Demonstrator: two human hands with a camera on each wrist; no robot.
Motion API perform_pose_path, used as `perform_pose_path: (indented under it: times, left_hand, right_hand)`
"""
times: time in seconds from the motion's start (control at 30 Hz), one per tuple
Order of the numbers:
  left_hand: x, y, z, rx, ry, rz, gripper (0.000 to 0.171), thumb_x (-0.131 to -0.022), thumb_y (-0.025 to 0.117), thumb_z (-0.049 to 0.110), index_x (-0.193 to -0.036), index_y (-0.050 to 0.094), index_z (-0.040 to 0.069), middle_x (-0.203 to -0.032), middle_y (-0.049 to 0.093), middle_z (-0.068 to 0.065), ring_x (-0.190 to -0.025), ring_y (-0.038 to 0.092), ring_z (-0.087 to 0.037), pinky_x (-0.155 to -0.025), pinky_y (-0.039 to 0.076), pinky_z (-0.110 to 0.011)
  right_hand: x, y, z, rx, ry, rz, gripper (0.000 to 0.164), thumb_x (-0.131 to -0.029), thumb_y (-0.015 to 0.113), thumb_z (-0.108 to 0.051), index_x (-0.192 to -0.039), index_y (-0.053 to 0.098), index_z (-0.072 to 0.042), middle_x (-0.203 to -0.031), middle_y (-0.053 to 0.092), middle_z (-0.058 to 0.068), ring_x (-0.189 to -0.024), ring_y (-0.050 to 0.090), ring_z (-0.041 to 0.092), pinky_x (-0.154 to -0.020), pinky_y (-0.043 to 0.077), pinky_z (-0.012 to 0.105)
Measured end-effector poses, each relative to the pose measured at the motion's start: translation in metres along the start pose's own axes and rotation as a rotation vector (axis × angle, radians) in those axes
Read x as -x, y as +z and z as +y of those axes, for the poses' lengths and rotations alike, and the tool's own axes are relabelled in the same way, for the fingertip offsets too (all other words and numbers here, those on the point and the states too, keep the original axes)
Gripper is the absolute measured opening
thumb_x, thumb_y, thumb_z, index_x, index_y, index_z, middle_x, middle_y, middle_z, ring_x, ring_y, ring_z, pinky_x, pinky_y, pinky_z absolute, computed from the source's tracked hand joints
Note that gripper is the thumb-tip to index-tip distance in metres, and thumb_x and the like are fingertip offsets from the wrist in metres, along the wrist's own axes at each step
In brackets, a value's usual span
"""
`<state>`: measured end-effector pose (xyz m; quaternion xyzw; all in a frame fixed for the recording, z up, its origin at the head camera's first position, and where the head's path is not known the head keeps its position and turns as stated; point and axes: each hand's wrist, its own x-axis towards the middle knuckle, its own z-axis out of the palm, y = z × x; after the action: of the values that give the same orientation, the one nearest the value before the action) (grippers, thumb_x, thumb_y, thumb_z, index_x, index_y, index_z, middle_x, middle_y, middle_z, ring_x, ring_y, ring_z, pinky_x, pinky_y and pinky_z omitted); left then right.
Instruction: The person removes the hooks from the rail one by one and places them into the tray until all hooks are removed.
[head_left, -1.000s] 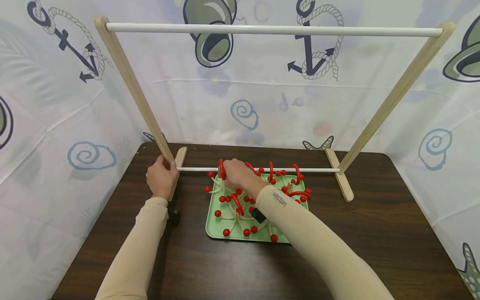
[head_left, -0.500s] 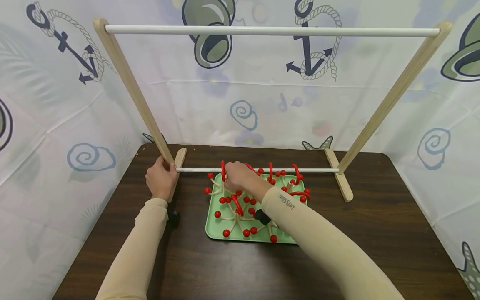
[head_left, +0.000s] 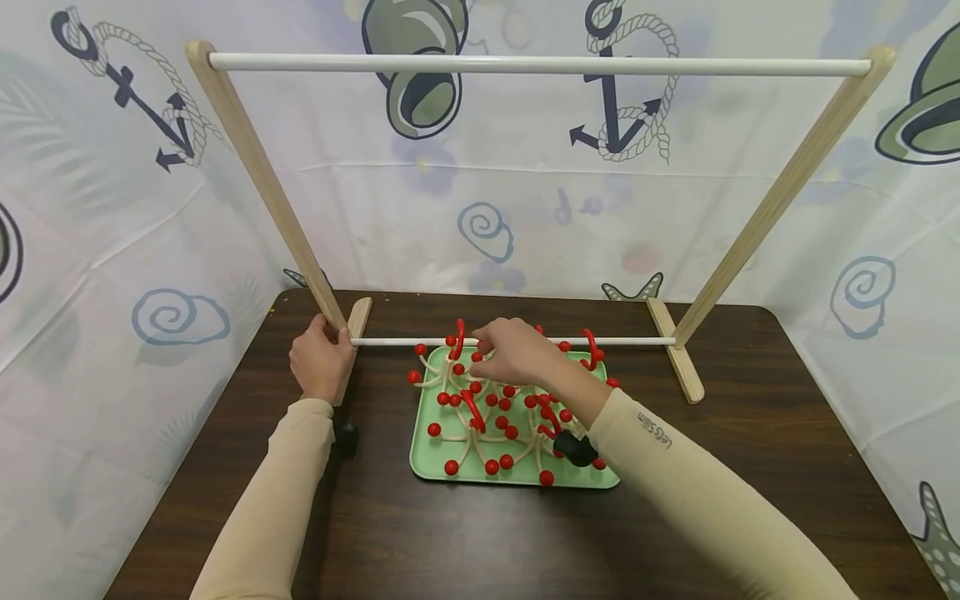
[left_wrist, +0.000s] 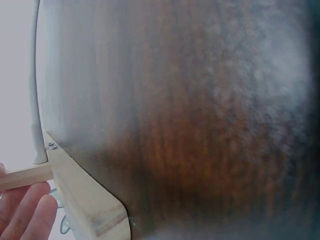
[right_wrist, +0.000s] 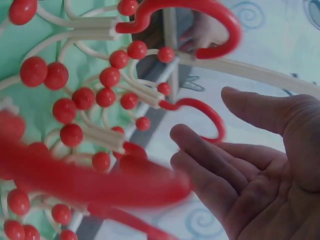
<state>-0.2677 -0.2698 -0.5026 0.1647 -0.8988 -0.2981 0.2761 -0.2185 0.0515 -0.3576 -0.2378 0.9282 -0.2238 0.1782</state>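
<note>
At the left of the head view my left hand grips the wooden post of a stand near its foot; in the left wrist view its fingers curl behind the wood. My right hand hovers over a green tray, its thumb apart from the fingers and nothing between them. Just left of its fingertips rises the red hook of a hanger with cream arms tipped by red balls. The right wrist view has this hook beside the fingertips. Several similar hangers crowd the tray, partly hidden by my right hand.
The stand's lower white rod runs behind the tray's back edge, its upper rod high above. A wooden foot stands at the right. Dark table surrounds the tray, with a printed curtain behind.
My right hand has drawn back to the right, away from the leftmost back hook, and its fingers have parted. That hook stands slightly further right. My left hand has stayed on the post.
</note>
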Motion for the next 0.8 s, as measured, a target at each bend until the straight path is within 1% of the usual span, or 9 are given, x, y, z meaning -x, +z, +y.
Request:
perform_pose_path:
  times: [0.13,0.27,0.37,0.5,0.6,0.67,0.77,0.8]
  left_hand:
    - [-0.001,0.0,-0.001,-0.001,-0.003,-0.003,0.022,-0.09,0.062,0.023,-0.104,0.066,0.006,-0.084,0.069,-0.016,-0.078,0.064,-0.042,-0.07,0.044,-0.057]
    - [-0.002,0.0,-0.003,-0.006,-0.008,-0.008,0.023,-0.09,0.062,0.024,-0.104,0.066,0.006,-0.084,0.069,-0.016,-0.078,0.063,-0.041,-0.07,0.044,-0.056]
    - [-0.002,0.0,-0.006,-0.011,-0.006,-0.016,0.025,-0.091,0.062,0.026,-0.106,0.066,0.006,-0.085,0.069,-0.016,-0.077,0.063,-0.041,-0.071,0.044,-0.056]
    - [-0.001,-0.002,-0.008,-0.008,0.006,-0.041,0.027,-0.093,0.061,0.027,-0.107,0.065,0.005,-0.085,0.068,-0.017,-0.076,0.062,-0.041,-0.071,0.044,-0.055]
    - [-0.003,-0.004,-0.009,0.014,0.017,-0.085,0.027,-0.093,0.061,0.025,-0.109,0.065,0.003,-0.088,0.068,-0.018,-0.079,0.062,-0.039,-0.075,0.045,-0.054]
    - [-0.004,-0.007,-0.01,0.041,0.024,-0.139,0.028,-0.094,0.062,0.023,-0.111,0.065,0.002,-0.093,0.069,-0.019,-0.083,0.063,-0.038,-0.079,0.045,-0.053]
    - [-0.004,-0.014,-0.012,0.084,0.056,-0.222,0.032,-0.094,0.062,0.022,-0.118,0.063,0.0,-0.104,0.07,-0.021,-0.094,0.065,-0.039,-0.086,0.046,-0.052]
    - [-0.002,-0.017,-0.012,0.097,0.069,-0.244,0.036,-0.095,0.061,0.022,-0.123,0.061,0.0,-0.11,0.068,-0.022,-0.099,0.064,-0.04,-0.088,0.045,-0.053]
  right_hand:
    - [0.023,-0.01,0.01,-0.079,-0.029,0.049,0.055,-0.092,0.068,-0.03,-0.14,0.054,-0.009,-0.122,0.067,0.008,-0.109,0.065,0.021,-0.087,0.05,0.038]
    - [0.049,-0.019,0.025,-0.17,-0.061,0.135,0.049,-0.092,0.068,-0.029,-0.137,0.058,-0.011,-0.115,0.07,0.005,-0.101,0.067,0.02,-0.083,0.052,0.039]
    - [0.066,-0.022,0.042,-0.197,-0.099,0.224,0.041,-0.093,0.067,-0.026,-0.132,0.062,-0.011,-0.11,0.07,0.003,-0.097,0.068,0.02,-0.08,0.052,0.04]
    - [0.087,-0.021,0.072,-0.219,-0.101,0.352,0.035,-0.093,0.067,-0.023,-0.126,0.066,-0.013,-0.104,0.071,0.001,-0.09,0.069,0.017,-0.072,0.053,0.037]
    - [0.101,-0.021,0.093,-0.227,-0.068,0.422,0.034,-0.093,0.068,-0.023,-0.125,0.066,-0.012,-0.102,0.072,0.001,-0.088,0.069,0.017,-0.071,0.053,0.035]
    - [0.111,-0.023,0.105,-0.225,-0.056,0.469,0.034,-0.093,0.068,-0.023,-0.125,0.066,-0.011,-0.103,0.072,0.004,-0.089,0.069,0.02,-0.073,0.055,0.037]
    - [0.124,-0.025,0.121,-0.186,-0.058,0.553,0.034,-0.093,0.068,-0.023,-0.125,0.066,-0.01,-0.107,0.071,0.006,-0.091,0.07,0.022,-0.075,0.055,0.04]
    - [0.127,-0.026,0.125,-0.167,-0.064,0.587,0.034,-0.092,0.069,-0.022,-0.124,0.066,-0.01,-0.108,0.071,0.006,-0.092,0.069,0.022,-0.076,0.055,0.042]
